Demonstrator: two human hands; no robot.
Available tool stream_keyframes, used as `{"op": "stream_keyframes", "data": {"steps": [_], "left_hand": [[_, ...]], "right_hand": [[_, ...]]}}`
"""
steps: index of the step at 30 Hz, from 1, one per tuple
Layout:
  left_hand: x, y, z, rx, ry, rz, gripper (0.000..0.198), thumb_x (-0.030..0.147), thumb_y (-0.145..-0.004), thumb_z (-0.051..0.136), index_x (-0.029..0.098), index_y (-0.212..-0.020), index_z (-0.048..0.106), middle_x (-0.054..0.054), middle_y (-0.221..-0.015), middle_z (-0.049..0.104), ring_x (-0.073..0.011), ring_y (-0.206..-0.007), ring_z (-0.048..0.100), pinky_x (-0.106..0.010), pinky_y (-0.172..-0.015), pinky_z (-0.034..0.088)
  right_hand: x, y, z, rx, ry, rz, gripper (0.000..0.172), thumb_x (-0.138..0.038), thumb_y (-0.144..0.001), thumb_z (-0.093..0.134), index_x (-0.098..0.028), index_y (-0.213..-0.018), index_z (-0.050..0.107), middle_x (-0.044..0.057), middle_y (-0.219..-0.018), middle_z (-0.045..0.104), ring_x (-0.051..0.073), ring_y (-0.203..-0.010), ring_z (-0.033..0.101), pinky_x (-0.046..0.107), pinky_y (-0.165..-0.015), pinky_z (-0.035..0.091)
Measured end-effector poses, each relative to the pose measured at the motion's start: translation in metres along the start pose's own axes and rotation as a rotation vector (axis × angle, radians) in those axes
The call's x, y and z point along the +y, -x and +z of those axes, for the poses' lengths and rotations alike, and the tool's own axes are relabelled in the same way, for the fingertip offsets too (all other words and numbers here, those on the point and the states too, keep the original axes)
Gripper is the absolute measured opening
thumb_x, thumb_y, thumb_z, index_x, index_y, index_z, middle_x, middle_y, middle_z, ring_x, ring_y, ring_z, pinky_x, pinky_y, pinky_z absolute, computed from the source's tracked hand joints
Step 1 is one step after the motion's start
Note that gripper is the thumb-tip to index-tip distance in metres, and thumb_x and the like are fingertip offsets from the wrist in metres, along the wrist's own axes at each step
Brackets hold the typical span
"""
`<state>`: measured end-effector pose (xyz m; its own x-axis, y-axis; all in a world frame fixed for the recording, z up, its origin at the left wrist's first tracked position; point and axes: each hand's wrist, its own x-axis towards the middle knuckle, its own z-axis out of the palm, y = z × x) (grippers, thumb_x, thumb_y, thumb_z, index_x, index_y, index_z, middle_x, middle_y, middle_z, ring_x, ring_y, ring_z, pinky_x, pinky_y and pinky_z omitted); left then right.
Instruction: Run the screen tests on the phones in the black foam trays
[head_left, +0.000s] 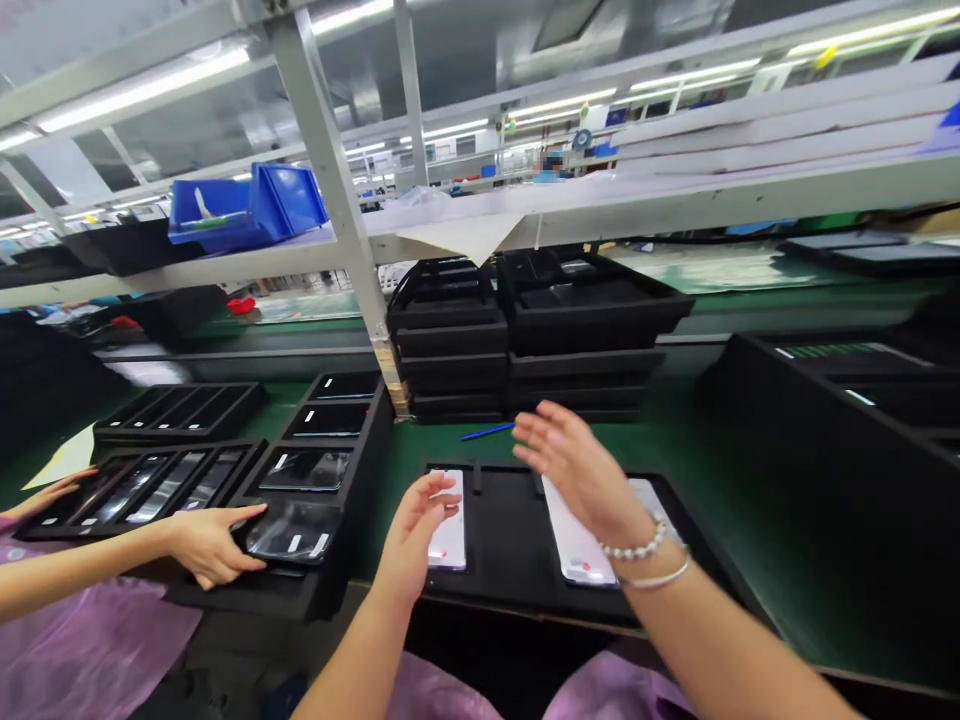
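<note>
My left hand hovers with fingers slightly curled over a white phone lying in the left slot of a black fixture on the green bench. It holds nothing that I can see. My right hand, open with fingers spread, is raised above a second white phone in the fixture's right slot. Bead and metal bracelets circle my right wrist.
A co-worker's hand at left rests on a black tray of dark phones; another of their hands touches a further tray. Stacked black trays stand behind. A blue pen lies on the bench. Blue bins sit on the shelf.
</note>
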<state>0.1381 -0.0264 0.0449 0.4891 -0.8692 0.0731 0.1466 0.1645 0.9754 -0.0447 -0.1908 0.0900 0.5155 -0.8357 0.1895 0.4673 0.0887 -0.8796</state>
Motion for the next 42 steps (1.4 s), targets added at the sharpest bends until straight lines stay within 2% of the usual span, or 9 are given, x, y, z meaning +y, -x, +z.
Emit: {"op": "stream_keyframes", "data": {"steps": [3, 5, 8, 11, 16, 23, 28, 36, 42], "left_hand": [[-0.009, -0.005, 0.027, -0.135, -0.057, 0.076, 0.036, 0.047, -0.092, 0.067, 0.025, -0.120, 0.070, -0.011, -0.122, 0.072, -0.0259, -0.109, 0.070, -0.044, -0.099, 0.057], [-0.030, 0.013, 0.030, -0.214, -0.307, 0.163, 0.028, 0.039, -0.096, 0.063, 0.027, -0.120, 0.071, -0.010, -0.125, 0.071, -0.0261, -0.118, 0.067, -0.046, -0.106, 0.053], [-0.061, 0.049, 0.013, -0.207, -0.764, 0.383, 0.029, 0.027, -0.097, 0.059, 0.030, -0.124, 0.069, -0.009, -0.137, 0.065, -0.0271, -0.136, 0.056, -0.050, -0.115, 0.047], [-0.070, 0.074, -0.013, -0.080, -1.041, 0.514, 0.031, 0.023, -0.096, 0.058, 0.028, -0.126, 0.066, -0.010, -0.138, 0.064, -0.0275, -0.137, 0.055, -0.051, -0.114, 0.047], [-0.060, 0.062, -0.039, 0.181, -1.222, 0.418, 0.036, 0.033, -0.097, 0.061, 0.021, -0.130, 0.060, -0.016, -0.145, 0.055, -0.0324, -0.144, 0.045, -0.059, -0.120, 0.037], [-0.059, 0.032, -0.025, -0.097, -1.396, 0.382, 0.037, 0.042, -0.098, 0.060, 0.021, -0.128, 0.065, -0.016, -0.150, 0.052, -0.0346, -0.145, 0.043, -0.053, -0.118, 0.039], [-0.067, 0.025, -0.018, -0.082, -1.557, 0.380, 0.037, 0.042, -0.100, 0.055, 0.024, -0.129, 0.069, -0.015, -0.151, 0.054, -0.0383, -0.143, 0.045, -0.054, -0.112, 0.041], [-0.067, 0.018, -0.015, -0.106, -1.638, 0.293, 0.039, 0.043, -0.101, 0.050, 0.028, -0.132, 0.069, -0.014, -0.155, 0.050, -0.0394, -0.146, 0.040, -0.054, -0.110, 0.041], [-0.072, 0.016, -0.018, -0.066, -1.598, 0.353, 0.046, 0.044, -0.100, 0.052, 0.023, -0.139, 0.062, -0.015, -0.153, 0.053, -0.0383, -0.144, 0.044, -0.053, -0.112, 0.040]], "right_hand": [[0.039, 0.046, -0.005, -0.214, 0.176, 0.063, 0.036, -0.058, -0.096, 0.064, -0.023, -0.102, 0.064, 0.009, -0.090, 0.071, 0.026, -0.083, 0.071, 0.043, -0.079, 0.062], [0.058, 0.084, -0.022, -0.231, 0.443, -0.050, 0.026, -0.046, -0.100, 0.062, -0.022, -0.096, 0.069, 0.009, -0.091, 0.071, 0.025, -0.085, 0.070, 0.040, -0.080, 0.061], [0.068, 0.132, -0.064, -0.221, 0.791, -0.366, 0.017, -0.031, -0.103, 0.055, -0.025, -0.109, 0.070, 0.008, -0.104, 0.071, 0.024, -0.097, 0.070, 0.038, -0.088, 0.060], [0.056, 0.153, -0.104, -0.119, 0.980, -0.450, 0.019, -0.027, -0.103, 0.056, -0.025, -0.119, 0.066, 0.008, -0.112, 0.070, 0.025, -0.101, 0.069, 0.040, -0.090, 0.060], [0.040, 0.144, -0.146, 0.020, 1.142, -0.473, 0.023, -0.027, -0.100, 0.061, -0.022, -0.122, 0.063, 0.011, -0.116, 0.067, 0.032, -0.111, 0.063, 0.054, -0.100, 0.052], [0.043, 0.133, -0.160, -0.049, 1.291, -0.505, 0.022, -0.025, -0.100, 0.059, -0.019, -0.121, 0.062, 0.014, -0.115, 0.067, 0.035, -0.113, 0.060, 0.058, -0.100, 0.049], [0.048, 0.130, -0.156, -0.081, 1.344, -0.468, 0.032, -0.024, -0.101, 0.052, -0.019, -0.132, 0.055, 0.012, -0.121, 0.066, 0.034, -0.117, 0.058, 0.055, -0.099, 0.051], [0.048, 0.126, -0.148, -0.215, 1.521, -0.291, 0.035, -0.032, -0.107, 0.044, -0.019, -0.139, 0.050, 0.010, -0.132, 0.064, 0.035, -0.135, 0.049, 0.063, -0.116, 0.031], [0.029, 0.140, -0.188, 0.091, 1.492, -0.334, 0.029, -0.032, -0.105, 0.049, -0.018, -0.130, 0.054, 0.012, -0.125, 0.066, 0.033, -0.126, 0.057, 0.061, -0.116, 0.035]]}}
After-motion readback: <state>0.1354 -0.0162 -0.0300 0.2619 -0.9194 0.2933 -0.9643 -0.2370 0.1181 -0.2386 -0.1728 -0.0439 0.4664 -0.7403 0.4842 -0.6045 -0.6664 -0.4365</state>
